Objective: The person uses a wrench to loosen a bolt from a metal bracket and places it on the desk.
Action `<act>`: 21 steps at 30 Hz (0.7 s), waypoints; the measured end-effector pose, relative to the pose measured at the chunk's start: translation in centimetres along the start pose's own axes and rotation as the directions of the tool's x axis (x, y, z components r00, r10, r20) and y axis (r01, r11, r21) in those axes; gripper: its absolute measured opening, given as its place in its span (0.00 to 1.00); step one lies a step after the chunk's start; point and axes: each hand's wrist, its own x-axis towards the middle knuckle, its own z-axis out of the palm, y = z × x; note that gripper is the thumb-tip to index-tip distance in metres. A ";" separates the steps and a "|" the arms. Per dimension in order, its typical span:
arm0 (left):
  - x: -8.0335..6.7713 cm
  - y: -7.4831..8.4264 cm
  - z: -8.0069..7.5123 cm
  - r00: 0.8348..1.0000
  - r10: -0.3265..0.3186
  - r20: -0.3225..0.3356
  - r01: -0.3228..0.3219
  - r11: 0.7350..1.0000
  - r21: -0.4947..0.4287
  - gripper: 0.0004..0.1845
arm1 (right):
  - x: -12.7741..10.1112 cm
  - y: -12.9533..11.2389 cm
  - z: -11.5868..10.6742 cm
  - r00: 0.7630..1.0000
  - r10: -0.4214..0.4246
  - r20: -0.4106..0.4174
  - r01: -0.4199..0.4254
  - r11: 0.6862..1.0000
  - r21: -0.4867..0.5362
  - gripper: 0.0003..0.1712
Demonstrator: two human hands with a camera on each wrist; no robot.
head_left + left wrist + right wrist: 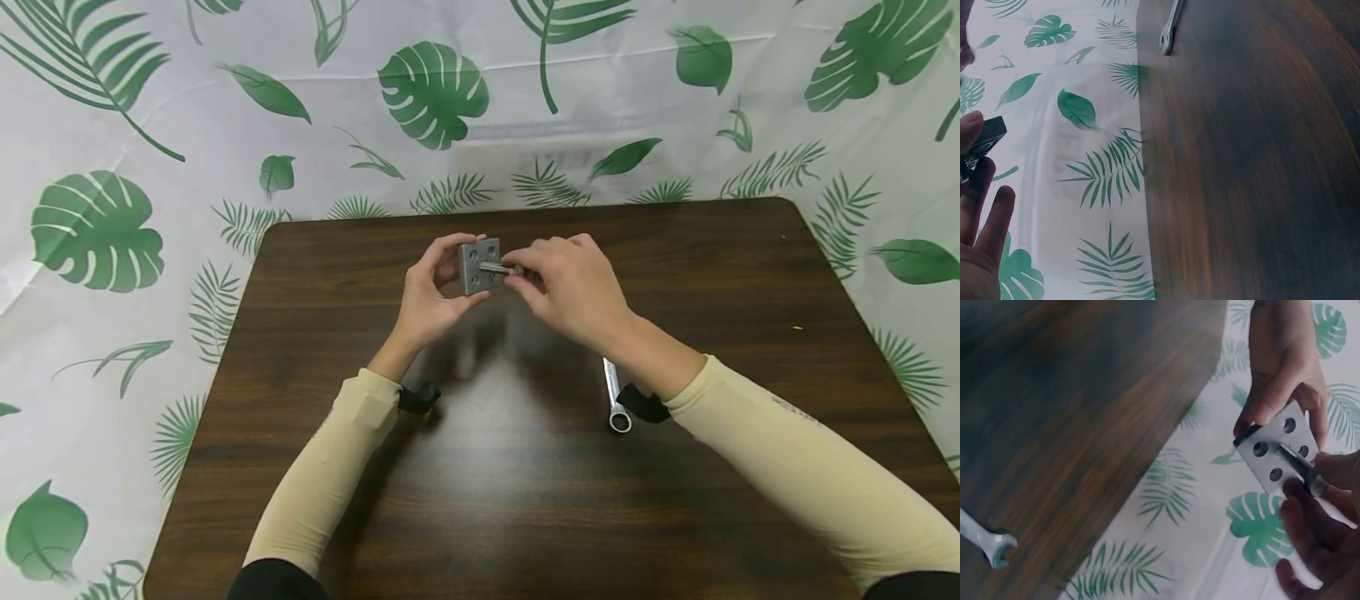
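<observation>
My left hand (431, 292) grips a square grey metal plate (468, 268) by its edges, above the far part of the table. Several round holes show in the plate's face, which is turned to the right. Between thumb and fingertips, my right hand (581, 283) pinches a silver bolt (493, 267). In the right wrist view the bolt (1299, 464) points at the middle of the plate (1272, 434), its end right at the face among the holes. Only a dark edge of the plate (992, 132) appears in the left wrist view, between thumb and fingers.
A silver combination wrench (613, 398) lies on the dark wooden table (480, 500), under the right forearm. Its open end (999, 547) shows in the right wrist view. Behind the table hangs a white leaf-print cloth (315, 142).
</observation>
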 end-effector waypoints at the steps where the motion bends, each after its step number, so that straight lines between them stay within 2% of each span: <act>1: 0.0 0.0 0.0 1.000 0.000 0.000 0.000 1.000 -0.001 0.36 | 0.0 0.1 0.0 0.999 -0.032 -0.013 0.032 0.999 -0.004 0.11; 4: 0.0 -0.1 0.0 1.000 0.010 -0.007 -0.010 1.000 -0.003 0.36 | -0.1 0.1 0.1 0.996 -0.067 -0.064 0.067 0.998 -0.009 0.16; 6: 0.1 0.0 0.0 1.000 0.013 -0.013 -0.013 1.000 0.000 0.36 | -0.1 0.1 0.2 0.998 -0.021 -0.063 0.022 1.000 0.006 0.17; 10: 0.1 0.0 0.1 1.000 0.008 -0.016 -0.008 1.000 0.005 0.36 | -0.1 0.0 0.2 0.997 0.077 -0.001 -0.077 0.996 0.043 0.16; 13: 0.1 0.0 0.1 1.000 0.007 -0.014 -0.007 1.000 0.001 0.36 | -0.1 0.1 0.0 1.000 0.032 0.001 -0.032 0.999 0.041 0.11; 17: 0.2 -0.1 0.1 1.000 0.012 -0.017 -0.012 1.000 -0.010 0.36 | -0.1 0.1 0.1 0.996 -0.062 -0.064 0.063 0.998 0.009 0.16; 19: 0.2 -0.1 0.1 1.000 0.013 -0.020 -0.013 1.000 -0.010 0.36 | -0.1 0.0 0.1 0.996 -0.040 -0.075 0.040 0.999 -0.001 0.17; 21: 0.2 -0.1 0.1 1.000 0.012 -0.021 -0.012 1.000 -0.010 0.36 | -0.1 -0.1 0.1 0.998 0.030 -0.056 -0.030 1.000 0.010 0.17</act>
